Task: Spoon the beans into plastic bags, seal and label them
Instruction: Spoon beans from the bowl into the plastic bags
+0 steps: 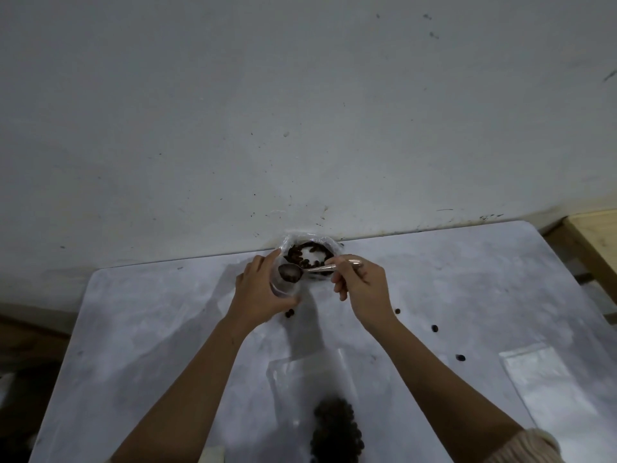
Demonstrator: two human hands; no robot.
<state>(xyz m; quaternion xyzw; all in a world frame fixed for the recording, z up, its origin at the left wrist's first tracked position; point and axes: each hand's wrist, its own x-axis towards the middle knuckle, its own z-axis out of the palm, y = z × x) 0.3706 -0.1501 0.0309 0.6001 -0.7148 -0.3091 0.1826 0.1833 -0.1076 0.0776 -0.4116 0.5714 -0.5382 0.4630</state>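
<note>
Head view: at frame centre the right hand is pinching a metal spoon, its bowl hanging over a clear plastic bag that the left hand is gripping, just below the dish of beans at the bench's far edge. A bean-filled bag is lying at bottom centre.
</note>
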